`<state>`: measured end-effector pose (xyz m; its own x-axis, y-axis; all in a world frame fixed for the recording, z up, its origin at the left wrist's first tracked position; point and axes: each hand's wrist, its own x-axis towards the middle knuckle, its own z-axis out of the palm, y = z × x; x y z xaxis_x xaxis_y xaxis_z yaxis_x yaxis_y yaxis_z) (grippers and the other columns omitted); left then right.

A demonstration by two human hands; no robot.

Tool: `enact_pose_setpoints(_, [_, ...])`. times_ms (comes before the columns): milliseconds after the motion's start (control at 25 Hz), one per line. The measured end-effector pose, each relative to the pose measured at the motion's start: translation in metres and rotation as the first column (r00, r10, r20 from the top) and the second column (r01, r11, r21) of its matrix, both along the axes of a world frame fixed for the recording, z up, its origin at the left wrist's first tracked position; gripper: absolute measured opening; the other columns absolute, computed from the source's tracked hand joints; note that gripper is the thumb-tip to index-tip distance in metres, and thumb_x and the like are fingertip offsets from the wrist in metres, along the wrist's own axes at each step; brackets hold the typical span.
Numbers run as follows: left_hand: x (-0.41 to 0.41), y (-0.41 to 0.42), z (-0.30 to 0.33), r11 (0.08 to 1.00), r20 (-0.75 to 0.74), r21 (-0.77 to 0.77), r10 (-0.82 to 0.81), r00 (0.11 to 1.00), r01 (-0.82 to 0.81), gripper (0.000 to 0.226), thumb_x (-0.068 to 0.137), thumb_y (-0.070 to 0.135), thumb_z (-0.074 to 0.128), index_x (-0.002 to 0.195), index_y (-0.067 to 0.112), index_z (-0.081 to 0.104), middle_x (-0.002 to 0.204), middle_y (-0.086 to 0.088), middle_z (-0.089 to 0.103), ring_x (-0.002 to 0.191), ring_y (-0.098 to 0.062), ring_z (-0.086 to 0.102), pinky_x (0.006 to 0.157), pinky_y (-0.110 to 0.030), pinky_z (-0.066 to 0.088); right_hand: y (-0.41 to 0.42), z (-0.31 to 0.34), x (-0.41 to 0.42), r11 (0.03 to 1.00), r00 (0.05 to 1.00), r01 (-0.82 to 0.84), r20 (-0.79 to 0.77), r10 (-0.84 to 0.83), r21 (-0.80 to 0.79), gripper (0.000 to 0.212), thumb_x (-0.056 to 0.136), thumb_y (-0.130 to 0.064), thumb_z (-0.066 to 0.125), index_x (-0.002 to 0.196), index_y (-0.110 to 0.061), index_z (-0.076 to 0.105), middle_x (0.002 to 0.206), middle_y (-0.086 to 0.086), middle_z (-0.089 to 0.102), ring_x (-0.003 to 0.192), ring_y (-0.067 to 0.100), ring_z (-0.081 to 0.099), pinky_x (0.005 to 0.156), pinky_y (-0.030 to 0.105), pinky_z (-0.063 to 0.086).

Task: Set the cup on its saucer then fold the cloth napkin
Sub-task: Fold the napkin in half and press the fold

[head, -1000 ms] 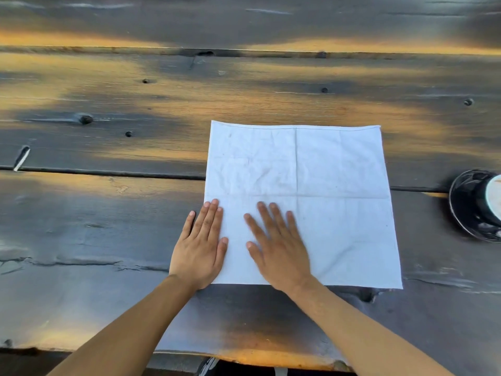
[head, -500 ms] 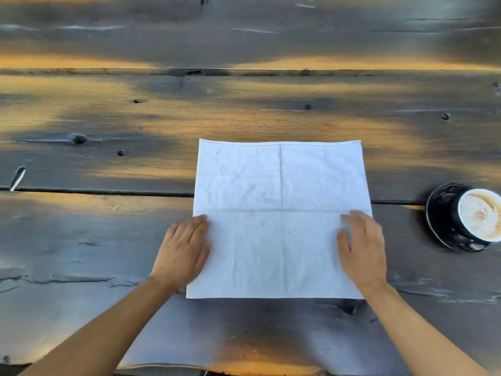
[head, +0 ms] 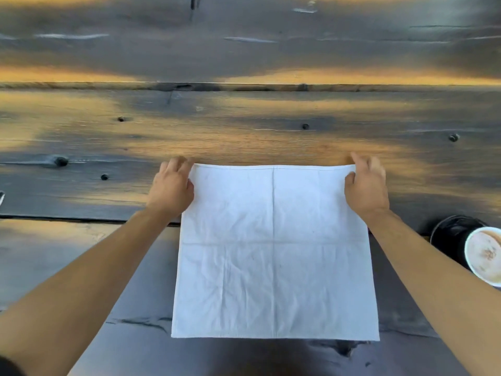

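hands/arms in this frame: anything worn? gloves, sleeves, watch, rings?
Nothing worn. The left hand and right hand are bare, no gloves, and no rings show. Both forearms are bare right to the frame edge: no sleeves, watch or bands.

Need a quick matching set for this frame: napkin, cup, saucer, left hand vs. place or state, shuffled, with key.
Column 1:
1. napkin
2. cup
3. saucer
4. left hand

Column 2:
A. black, under the cup
B. at the far left napkin corner
C. spread flat, unfolded, white
D. holds a pale drink, at the right edge

Pairs: 1-C, 2-D, 3-A, 4-B
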<state>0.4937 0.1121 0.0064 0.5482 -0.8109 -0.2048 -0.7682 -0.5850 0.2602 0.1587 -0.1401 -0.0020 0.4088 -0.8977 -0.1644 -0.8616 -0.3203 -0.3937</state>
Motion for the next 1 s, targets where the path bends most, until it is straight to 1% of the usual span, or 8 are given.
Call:
enact_pose_setpoints(200, [0.013, -0.013, -0.003, 0.999, -0.003, 0.053, 0.001, 1.000, -0.001, 0.047, 0.085, -0.003, 0.049, 0.131, 0.000, 0.061, 0.114, -0.023, 0.053, 0.116, -0.042, 0.047, 0.104, -0.047, 0.041, -0.013, 0.000, -0.007, 0.996, 0.994, -0.083, -0.072, 0.086, 0.035, 0.047, 0.096, -0.006, 0.049, 0.142, -0.015, 0.051, 0.125, 0.012, 0.045, 0.120, 0.029, 0.046, 0.091, 0.036, 0.046])
enact_pose_setpoints(320, [0.018, -0.016, 0.003, 0.997, -0.041, 0.066, 0.050, 0.998, -0.048, 0.032, 0.088, 0.006, 0.055, 0.117, 0.003, 0.069, 0.108, -0.018, 0.057, 0.107, -0.039, 0.054, 0.088, -0.042, 0.047, -0.021, 0.004, -0.012, 0.999, 0.998, -0.024, -0.052, 0.026, 0.048, 0.024, 0.095, -0.016, 0.054, 0.114, -0.014, 0.069, 0.117, 0.010, 0.050, 0.097, 0.028, 0.058, 0.080, 0.034, 0.049])
enact_pose_setpoints(480, [0.020, -0.018, 0.022, 0.974, -0.131, 0.034, 0.227, 0.965, -0.224, 0.014, 0.091, 0.019, 0.059, 0.095, 0.013, 0.071, 0.079, -0.002, 0.069, 0.078, -0.029, 0.063, 0.060, -0.029, 0.042, -0.028, 0.022, -0.015, 0.988, 0.995, 0.097, -0.009, -0.097, 0.117, 0.012, 0.090, -0.029, 0.064, 0.084, -0.023, 0.072, 0.074, -0.002, 0.065, 0.071, 0.018, 0.059, 0.062, 0.027, 0.043])
enact_pose_setpoints(560, [0.022, -0.018, 0.037, 0.907, -0.341, -0.033, 0.384, 0.858, -0.419, 0.011, 0.087, 0.017, 0.062, 0.084, 0.013, 0.071, 0.063, 0.002, 0.071, 0.059, -0.020, 0.065, 0.051, -0.024, 0.044, -0.029, 0.036, -0.014, 0.941, 0.958, 0.241, 0.099, -0.270, 0.236, 0.015, 0.087, -0.031, 0.068, 0.075, -0.021, 0.070, 0.061, -0.005, 0.067, 0.059, 0.014, 0.065, 0.053, 0.023, 0.041])
enact_pose_setpoints(680, [0.024, -0.013, 0.066, 0.758, -0.682, -0.088, 0.427, 0.594, -0.646, 0.009, 0.088, 0.005, 0.063, 0.090, 0.004, 0.071, 0.076, -0.007, 0.077, 0.056, -0.018, 0.070, 0.050, -0.026, 0.052, -0.023, 0.066, -0.013, 0.821, 0.788, 0.297, 0.360, -0.500, 0.488, 0.007, 0.087, -0.015, 0.069, 0.083, -0.014, 0.073, 0.081, 0.008, 0.077, 0.062, 0.013, 0.074, 0.051, 0.026, 0.052])
enact_pose_setpoints(800, [0.020, 0.002, 0.093, 0.676, -0.824, -0.090, 0.362, 0.436, -0.731, 0.009, 0.090, 0.009, 0.064, 0.090, 0.003, 0.071, 0.082, -0.014, 0.078, 0.064, -0.023, 0.073, 0.052, -0.027, 0.056, -0.012, 0.094, -0.019, 0.755, 0.629, 0.233, 0.497, -0.598, 0.614, 0.014, 0.088, -0.013, 0.067, 0.099, -0.006, 0.073, 0.091, 0.012, 0.078, 0.077, 0.021, 0.077, 0.062, 0.030, 0.060])
enact_pose_setpoints(880, [0.010, 0.019, 0.107, 0.643, -0.872, -0.084, 0.322, 0.368, -0.761, 0.010, 0.091, 0.011, 0.067, 0.089, 0.003, 0.071, 0.080, -0.015, 0.077, 0.064, -0.023, 0.074, 0.052, -0.025, 0.057, 0.004, 0.107, -0.031, 0.709, 0.533, 0.195, 0.534, -0.657, 0.678, 0.016, 0.086, -0.017, 0.067, 0.097, -0.006, 0.073, 0.092, 0.013, 0.078, 0.082, 0.029, 0.077, 0.065, 0.033, 0.060])
enact_pose_setpoints(1000, [-0.015, 0.056, 0.118, 0.640, -0.889, -0.065, 0.312, 0.336, -0.766, 0.007, 0.095, 0.005, 0.064, 0.091, 0.003, 0.070, 0.076, -0.011, 0.077, 0.063, -0.017, 0.075, 0.056, -0.023, 0.059, 0.034, 0.114, -0.059, 0.723, 0.538, 0.145, 0.559, -0.631, 0.676, 0.012, 0.091, -0.012, 0.067, 0.099, -0.006, 0.073, 0.099, 0.014, 0.075, 0.086, 0.030, 0.077, 0.064, 0.029, 0.060])
